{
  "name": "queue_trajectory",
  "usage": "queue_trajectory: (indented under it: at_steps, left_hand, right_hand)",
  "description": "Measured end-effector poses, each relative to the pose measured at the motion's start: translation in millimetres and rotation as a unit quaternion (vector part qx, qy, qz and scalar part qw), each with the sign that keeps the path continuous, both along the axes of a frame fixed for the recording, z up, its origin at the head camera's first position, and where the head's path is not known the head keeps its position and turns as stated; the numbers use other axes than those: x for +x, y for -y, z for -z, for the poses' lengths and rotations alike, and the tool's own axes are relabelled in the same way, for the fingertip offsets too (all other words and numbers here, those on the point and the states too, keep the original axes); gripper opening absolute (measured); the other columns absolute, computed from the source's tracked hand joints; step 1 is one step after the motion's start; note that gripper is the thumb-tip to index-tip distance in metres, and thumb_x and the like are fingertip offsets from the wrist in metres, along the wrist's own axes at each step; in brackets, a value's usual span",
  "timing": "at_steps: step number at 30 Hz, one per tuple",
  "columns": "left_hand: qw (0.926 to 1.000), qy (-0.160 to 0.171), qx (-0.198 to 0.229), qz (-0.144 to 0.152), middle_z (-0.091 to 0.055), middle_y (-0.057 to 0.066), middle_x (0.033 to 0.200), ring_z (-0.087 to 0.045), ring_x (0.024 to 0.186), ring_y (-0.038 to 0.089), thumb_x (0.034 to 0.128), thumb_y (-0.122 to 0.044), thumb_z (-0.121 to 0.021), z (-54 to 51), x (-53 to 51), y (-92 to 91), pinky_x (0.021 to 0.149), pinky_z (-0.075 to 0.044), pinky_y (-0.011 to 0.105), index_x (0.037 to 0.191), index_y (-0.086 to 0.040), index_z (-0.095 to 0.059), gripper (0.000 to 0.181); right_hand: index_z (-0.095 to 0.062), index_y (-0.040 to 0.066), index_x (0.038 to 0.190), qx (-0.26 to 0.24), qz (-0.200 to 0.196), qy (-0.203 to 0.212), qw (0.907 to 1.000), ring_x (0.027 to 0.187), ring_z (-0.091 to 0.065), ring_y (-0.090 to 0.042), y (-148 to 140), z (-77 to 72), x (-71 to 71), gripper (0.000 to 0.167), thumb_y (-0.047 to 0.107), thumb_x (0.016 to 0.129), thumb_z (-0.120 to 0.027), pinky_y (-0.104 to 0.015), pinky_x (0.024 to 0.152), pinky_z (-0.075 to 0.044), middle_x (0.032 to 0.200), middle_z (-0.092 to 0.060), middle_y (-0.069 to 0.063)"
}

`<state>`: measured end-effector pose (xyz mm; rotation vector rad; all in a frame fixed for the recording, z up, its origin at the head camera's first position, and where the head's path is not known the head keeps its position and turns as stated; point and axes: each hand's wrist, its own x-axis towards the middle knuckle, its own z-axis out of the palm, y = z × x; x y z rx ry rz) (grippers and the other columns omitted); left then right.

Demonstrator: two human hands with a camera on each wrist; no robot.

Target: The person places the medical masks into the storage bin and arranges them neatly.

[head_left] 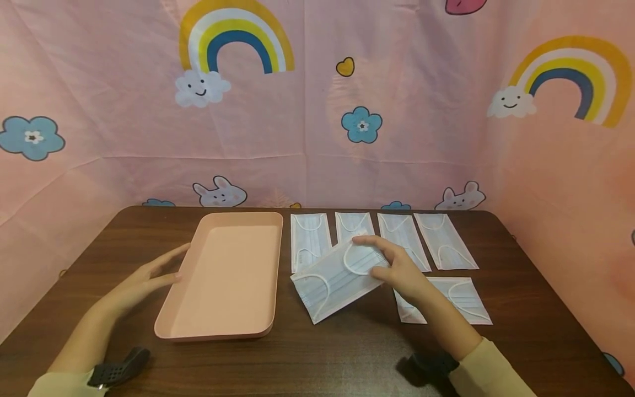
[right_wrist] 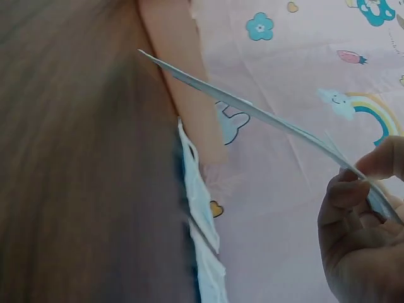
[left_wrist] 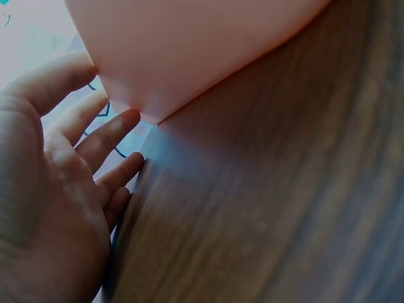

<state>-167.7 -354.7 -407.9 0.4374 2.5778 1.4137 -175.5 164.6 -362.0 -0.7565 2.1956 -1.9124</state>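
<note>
My right hand (head_left: 402,273) pinches a pale blue face mask (head_left: 342,278) with white ear loops, thumb on one side and fingers on the other. The mask is tilted above the table, right of a pink tray (head_left: 240,275); in the right wrist view the mask (right_wrist: 252,110) appears nearly edge-on. At the tray's left side is my left hand (head_left: 131,286), its fingers spread and loosely extended. In the left wrist view, fingertips of the left hand (left_wrist: 63,170) touch the tray wall (left_wrist: 183,57). The tray's inside shows only its bare bottom.
Several more face masks lie in a row along the back of the brown table (head_left: 322,364), among them one mask (head_left: 446,242) at the far right. Another mask (head_left: 468,300) lies partly behind the right forearm. A pink patterned cloth (head_left: 307,127) hangs behind and beside the table.
</note>
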Motion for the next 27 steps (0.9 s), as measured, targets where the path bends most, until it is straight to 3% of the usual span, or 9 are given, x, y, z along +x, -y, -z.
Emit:
queue_trajectory:
  at_steps: [8, 16, 21, 27]
  left_hand:
    - [0.9999, -0.003, -0.008, -0.004, -0.017, 0.019, 0.156, -0.008, 0.136, 0.051, 0.0961, -0.017, -0.056, -0.2, -0.9, 1.3, 0.091, -0.015, 0.076, 0.154, -0.023, -0.022, 0.067]
    - [1.0000, 0.007, -0.005, -0.003, -0.016, 0.019, 0.156, -0.010, 0.135, 0.051, 0.0966, -0.018, -0.055, 2.9, -3.1, 0.8, 0.091, -0.017, 0.076, 0.154, -0.025, -0.022, 0.067]
    - [0.9999, 0.002, -0.014, -0.005, -0.018, 0.020, 0.155, -0.014, 0.135, 0.050, 0.0971, -0.020, -0.055, 3.7, -2.3, -0.5, 0.092, -0.019, 0.074, 0.154, -0.026, -0.022, 0.066]
    - [0.9998, 0.005, -0.015, -0.010, -0.016, 0.020, 0.155, -0.010, 0.136, 0.051, 0.0969, -0.020, -0.056, 1.4, -0.1, 1.2, 0.092, -0.016, 0.076, 0.154, -0.027, -0.022, 0.066]
  right_hand:
    - [-0.048, -0.005, 0.133, -0.052, -0.029, 0.007, 0.9982, 0.086, -0.053, -0.022, 8, -15.5, -4.5, 0.064, -0.012, 0.070, -0.049, -0.030, 0.067, -0.051, 0.107, -0.052, -0.018]
    - [-0.049, -0.003, 0.133, -0.061, -0.052, 0.008, 0.9967, 0.086, -0.056, -0.022, 22, -31.4, -13.3, 0.063, -0.008, 0.070, -0.049, -0.030, 0.068, -0.051, 0.109, -0.052, -0.017]
    - [-0.048, -0.005, 0.133, -0.064, -0.090, 0.005, 0.9938, 0.089, -0.058, -0.025, 37, -37.0, -23.3, 0.061, -0.008, 0.072, -0.048, -0.034, 0.072, -0.053, 0.112, -0.052, -0.019]
    - [-0.048, -0.003, 0.134, -0.068, -0.136, 0.023, 0.9881, 0.090, -0.057, -0.029, 61, -42.8, -35.0, 0.062, -0.006, 0.072, -0.050, -0.037, 0.071, -0.053, 0.115, -0.050, -0.020]
